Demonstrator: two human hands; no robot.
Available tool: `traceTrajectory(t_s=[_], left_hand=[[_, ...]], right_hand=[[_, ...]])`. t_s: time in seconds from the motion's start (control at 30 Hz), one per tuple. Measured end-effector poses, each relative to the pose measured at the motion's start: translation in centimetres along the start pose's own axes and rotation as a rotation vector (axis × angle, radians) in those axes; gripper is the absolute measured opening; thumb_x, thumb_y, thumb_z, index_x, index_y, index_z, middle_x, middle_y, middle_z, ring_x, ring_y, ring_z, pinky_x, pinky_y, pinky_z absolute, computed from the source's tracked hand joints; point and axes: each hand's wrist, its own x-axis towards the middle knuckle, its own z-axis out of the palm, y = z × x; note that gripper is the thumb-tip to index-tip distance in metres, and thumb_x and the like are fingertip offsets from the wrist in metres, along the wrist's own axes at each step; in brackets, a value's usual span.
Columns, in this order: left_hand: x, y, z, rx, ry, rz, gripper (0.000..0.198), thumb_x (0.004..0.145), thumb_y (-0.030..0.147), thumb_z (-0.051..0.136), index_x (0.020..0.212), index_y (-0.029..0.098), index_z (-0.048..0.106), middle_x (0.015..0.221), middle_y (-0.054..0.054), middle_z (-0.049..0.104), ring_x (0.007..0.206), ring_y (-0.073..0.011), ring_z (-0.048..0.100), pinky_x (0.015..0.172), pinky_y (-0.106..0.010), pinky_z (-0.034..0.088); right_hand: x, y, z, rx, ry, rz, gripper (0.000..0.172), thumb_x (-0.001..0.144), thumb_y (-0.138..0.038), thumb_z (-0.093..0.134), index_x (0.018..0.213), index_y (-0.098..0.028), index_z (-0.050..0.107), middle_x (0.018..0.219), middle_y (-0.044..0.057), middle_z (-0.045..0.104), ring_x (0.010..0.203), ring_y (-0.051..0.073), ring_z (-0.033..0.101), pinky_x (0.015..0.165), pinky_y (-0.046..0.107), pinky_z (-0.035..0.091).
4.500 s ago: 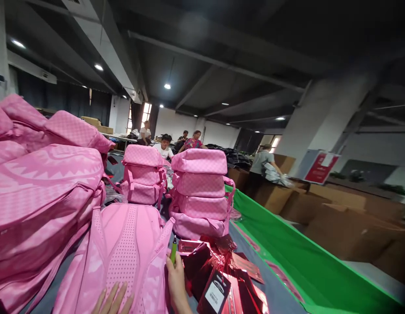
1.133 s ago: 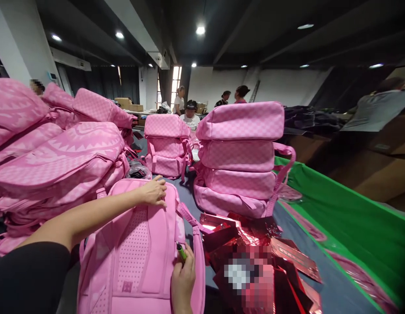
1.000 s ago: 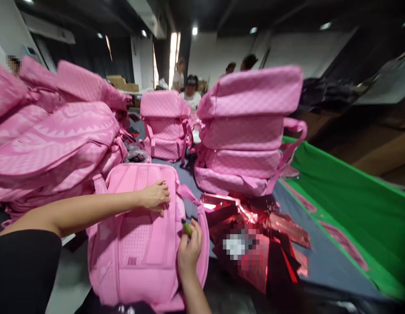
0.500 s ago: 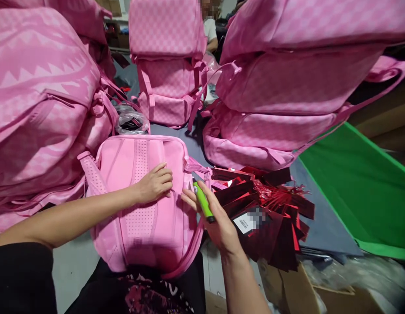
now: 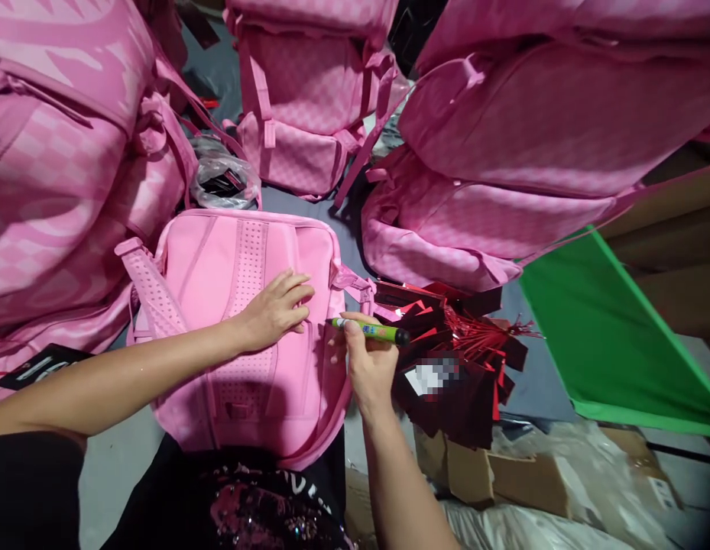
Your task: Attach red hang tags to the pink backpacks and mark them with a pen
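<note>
we've just gone from holding the green pen (image 5: 369, 329) loose in our right hand (image 5: 373, 367) to a writing-style pinch, tip now near the side of the pink backpack (image 5: 300, 374). it lies before us, left hand (image 5: 277, 307) on top, fingers loosely spread.

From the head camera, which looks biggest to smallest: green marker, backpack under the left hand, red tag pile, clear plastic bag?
1. Backpack under the left hand
2. Red tag pile
3. Clear plastic bag
4. Green marker
</note>
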Motion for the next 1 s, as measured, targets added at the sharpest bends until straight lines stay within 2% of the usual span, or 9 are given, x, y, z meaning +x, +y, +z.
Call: traceTrajectory(t_s=[0.1,0.27,0.43,0.6,0.83,1.0], left_hand=[[0.0,-0.1,0.1,-0.001,0.020,0.005,0.024,0.088,0.040,0.061,0.084,0.016,0.061,0.115,-0.011,0.058,0.127,-0.0288,0.041,0.113,-0.053,0.035],[-0.1,-0.1,0.4,0.000,0.026,-0.003,0.024,0.088,0.039,0.060,0.083,0.015,0.060,0.113,-0.011,0.058,0.127,-0.0279,0.042,0.113,-0.051,0.035],[-0.1,-0.2,0.7,0.014,0.022,0.001,0.021,0.087,0.037,0.063,0.085,0.016,0.061,0.113,-0.009,0.059,0.128,-0.0270,0.042,0.113,-0.051,0.036],[0.0,-0.4,0.9,0.023,0.015,0.007,0.021,0.087,0.037,0.063,0.083,0.016,0.063,0.112,-0.010,0.060,0.126,-0.0272,0.045,0.112,-0.051,0.038],[0.0,-0.5,0.9,0.023,0.037,0.020,0.020,0.088,0.035,0.062,0.086,0.016,0.064,0.110,-0.010,0.061,0.124,-0.0278,0.046,0.111,-0.051,0.039],[0.2,-0.5,0.9,0.034,0.019,0.015,0.017,0.087,0.032,0.063,0.086,0.016,0.064,0.108,-0.010,0.061,0.121,-0.0271,0.047,0.110,-0.050,0.039]], right_hand=[[0.4,0.9,1.0,-0.133,0.033,-0.069,0.035,0.088,-0.049,0.059,0.086,-0.015,0.061,0.056,-0.001,0.058,0.045,0.013,0.054,0.043,0.025,0.045],[0.9,2.1,1.2,-0.334,-0.021,-0.223,0.029,0.091,-0.042,0.056,0.084,-0.015,0.064,0.067,0.003,0.064,0.054,0.015,0.058,0.054,0.028,0.048],[1.1,2.2,1.2,-0.338,0.003,-0.230,0.030,0.091,-0.043,0.054,0.083,-0.015,0.064,0.064,0.004,0.063,0.051,0.016,0.056,0.050,0.029,0.046],[1.4,2.2,1.1,-0.467,-0.028,-0.271,0.033,0.092,-0.045,0.052,0.081,-0.016,0.065,0.057,0.002,0.060,0.045,0.016,0.053,0.047,0.029,0.042],[2.8,1.9,1.0,-0.568,-0.117,-0.313,0.037,0.093,-0.046,0.048,0.075,-0.018,0.063,0.054,0.002,0.059,0.045,0.016,0.053,0.049,0.029,0.042],[3.9,1.3,1.1,-0.706,-0.163,-0.331,0.037,0.090,-0.047,0.049,0.066,-0.019,0.055,0.048,-0.002,0.049,0.042,0.014,0.047,0.046,0.028,0.033]])
